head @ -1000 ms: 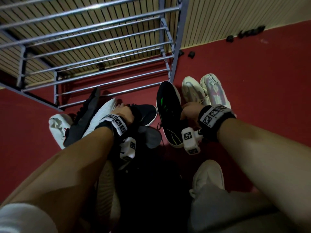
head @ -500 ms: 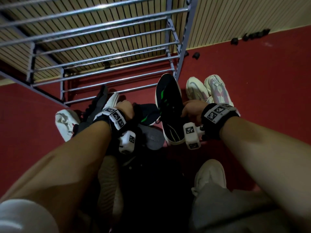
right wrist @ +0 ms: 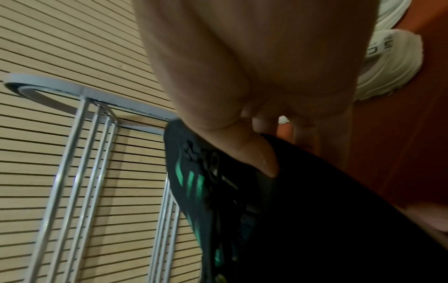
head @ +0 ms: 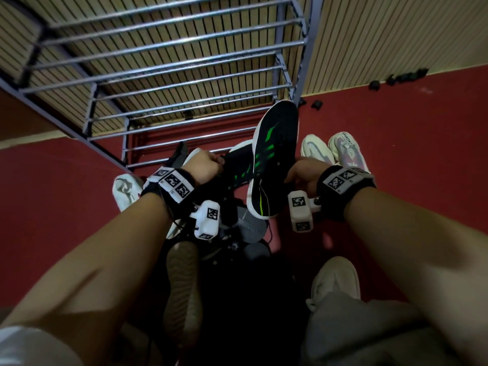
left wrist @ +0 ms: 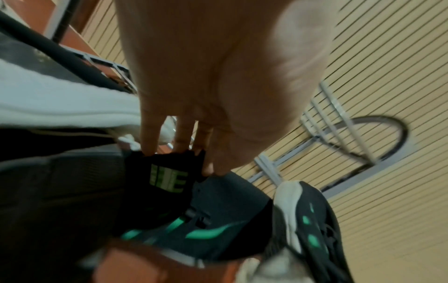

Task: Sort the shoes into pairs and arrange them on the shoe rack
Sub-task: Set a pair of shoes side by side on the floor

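Two black sneakers with green stripes are held above the red floor in front of the grey metal shoe rack (head: 169,72). My right hand (head: 303,171) grips the heel opening of the right black sneaker (head: 274,143), thumb inside it (right wrist: 257,157), toe pointing at the rack's lower right corner. My left hand (head: 204,165) pinches the tongue (left wrist: 169,178) of the other black sneaker (head: 239,167), which tilts low beside it. The rack's bars carry no shoes in view.
A pale pair of sneakers (head: 332,151) lies on the floor to the right. A white sneaker (head: 125,190) and a dark one with a white sole (head: 177,159) lie left. My own pale shoes (head: 335,281) and dark gear sit below. Slatted wall behind the rack.
Both hands have lifted the black sneakers up and forward toward the rack. The right sneaker's toe has risen to the rack's lower corner.
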Tool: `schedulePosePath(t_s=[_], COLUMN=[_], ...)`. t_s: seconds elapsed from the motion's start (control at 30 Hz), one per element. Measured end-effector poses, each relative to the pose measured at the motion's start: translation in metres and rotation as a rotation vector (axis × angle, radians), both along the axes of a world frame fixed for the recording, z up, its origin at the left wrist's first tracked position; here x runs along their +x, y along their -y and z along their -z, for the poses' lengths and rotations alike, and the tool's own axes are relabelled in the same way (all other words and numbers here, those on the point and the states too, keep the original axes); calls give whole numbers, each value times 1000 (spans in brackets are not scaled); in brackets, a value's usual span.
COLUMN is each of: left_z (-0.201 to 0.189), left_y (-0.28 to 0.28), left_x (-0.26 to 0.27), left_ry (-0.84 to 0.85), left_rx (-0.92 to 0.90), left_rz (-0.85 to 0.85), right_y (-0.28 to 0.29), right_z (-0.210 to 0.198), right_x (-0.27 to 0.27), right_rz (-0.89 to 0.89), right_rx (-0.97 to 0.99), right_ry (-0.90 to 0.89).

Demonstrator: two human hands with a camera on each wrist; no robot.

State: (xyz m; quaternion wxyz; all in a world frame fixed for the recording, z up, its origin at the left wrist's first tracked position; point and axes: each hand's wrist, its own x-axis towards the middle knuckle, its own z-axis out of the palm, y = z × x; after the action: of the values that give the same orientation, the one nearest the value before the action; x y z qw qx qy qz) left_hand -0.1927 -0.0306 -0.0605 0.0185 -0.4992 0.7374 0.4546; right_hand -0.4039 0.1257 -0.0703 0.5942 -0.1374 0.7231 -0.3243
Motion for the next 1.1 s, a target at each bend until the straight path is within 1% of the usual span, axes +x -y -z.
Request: schedulePosePath(t_s=[0.07, 0.13, 0.17, 0.27, 0.37, 0.4, 0.47, 0.5, 0.57, 0.63, 0.67, 0.73, 0.83, 0.97, 1.1], left_z=[-13, -18, -22, -34, -42, -46, -61, -68, -77, -85, -86, -88, -90, -95, -106], left_y=[-10, -12, -13, -20, -29, -32, -38, -41, -42, -47, -49, -55, -68, -76, -80], left_x=[-4, -8, -10, -15, -20, -22, -26, -28, -32, -33, -33, -33, -35, -39, -57], left_ry=[-67, -164, -194, -268, -357, -413, -498, -529, -532, -500, -512, -559, -640, -705, -780], left_rx=[41, 141, 163, 154, 174, 190, 228, 259, 298, 319, 338, 354, 350, 335, 342], left_rz=[-42, -86, -89, -97, -125, -143, -192, -187, -125, -70, -65, -83, -176, -255, -273], right_y=[2, 5, 5, 5, 9, 8, 4, 0, -1, 0, 0, 1, 0, -1, -5], right_z=[-7, -13, -14, -16, -6, -10, -29, -43, -56, -63, -68, -73, -82, -104, -133], right_x=[6, 10, 9, 5, -14, -18, -15, -10, -5, -1, 2, 6, 12, 7, -17], right_rz=[121, 202, 221, 295, 287, 290, 241, 197, 124, 62, 52, 82, 84, 100, 87], right_rx=[-55, -96, -111, -110, -167, -180, -227, -252, -290, -318, -335, -352, -349, -286, -377], right_ry=[48, 64, 72, 95, 70, 56, 51, 64, 145, 157, 160, 160, 208, 290, 311])
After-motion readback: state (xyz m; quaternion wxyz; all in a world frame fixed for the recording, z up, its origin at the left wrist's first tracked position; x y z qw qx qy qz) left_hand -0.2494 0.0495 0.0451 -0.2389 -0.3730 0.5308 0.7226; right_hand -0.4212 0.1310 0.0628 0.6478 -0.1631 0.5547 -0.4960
